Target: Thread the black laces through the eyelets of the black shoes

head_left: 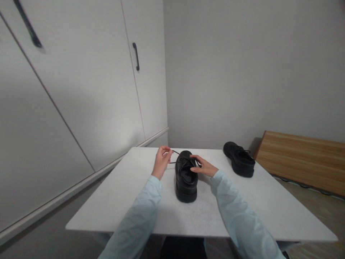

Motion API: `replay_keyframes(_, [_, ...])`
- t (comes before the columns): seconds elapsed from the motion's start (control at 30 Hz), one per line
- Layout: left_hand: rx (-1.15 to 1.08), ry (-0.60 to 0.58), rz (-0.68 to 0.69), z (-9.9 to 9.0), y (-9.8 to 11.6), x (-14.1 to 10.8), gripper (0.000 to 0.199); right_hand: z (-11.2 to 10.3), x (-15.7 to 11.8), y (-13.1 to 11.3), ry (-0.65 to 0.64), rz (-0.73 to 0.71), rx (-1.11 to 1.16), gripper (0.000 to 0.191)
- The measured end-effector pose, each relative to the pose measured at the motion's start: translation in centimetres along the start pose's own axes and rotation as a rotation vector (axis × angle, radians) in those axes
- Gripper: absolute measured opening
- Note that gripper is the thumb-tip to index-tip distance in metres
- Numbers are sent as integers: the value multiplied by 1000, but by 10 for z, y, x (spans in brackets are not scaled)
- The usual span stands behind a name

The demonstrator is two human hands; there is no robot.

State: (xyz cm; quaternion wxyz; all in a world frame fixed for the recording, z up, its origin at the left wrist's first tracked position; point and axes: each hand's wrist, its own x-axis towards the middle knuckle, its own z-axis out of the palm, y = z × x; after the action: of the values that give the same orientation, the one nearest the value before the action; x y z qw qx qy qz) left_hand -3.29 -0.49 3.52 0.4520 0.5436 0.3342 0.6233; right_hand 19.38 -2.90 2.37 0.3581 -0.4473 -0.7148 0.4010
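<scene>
A black lace-up shoe [186, 181] stands upright on the white table [129, 201], its heel toward me and its toe pointing away. To its left, my left hand [162, 158] pinches a dark shoelace [175, 152] that stretches across to the shoe's front. My right hand [202, 166] is at the shoe's right side by the laces, thumb and fingers apart around the opening's edge. A bit of lace shows near its fingers; whether it grips that lace is too small to tell.
A second black shoe [241, 160] stands at the table's back right. Beyond it a wooden panel [302, 160] leans near the grey wall. White cabinet doors [107, 90] with dark handles rise on the left.
</scene>
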Motion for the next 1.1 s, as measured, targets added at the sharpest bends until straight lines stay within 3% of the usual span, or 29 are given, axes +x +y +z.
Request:
replay_keyframes(0.33, [178, 46, 167, -1, 2, 1, 18, 0, 0, 0, 14, -3, 12, 66])
replay_keyframes(0.87, [366, 92, 278, -2, 6, -3, 14, 0, -1, -1, 14, 2, 12, 67])
replay_keyframes(1.1, [241, -75, 166, -1, 19, -10, 20, 1, -1, -2, 34, 8, 13, 67])
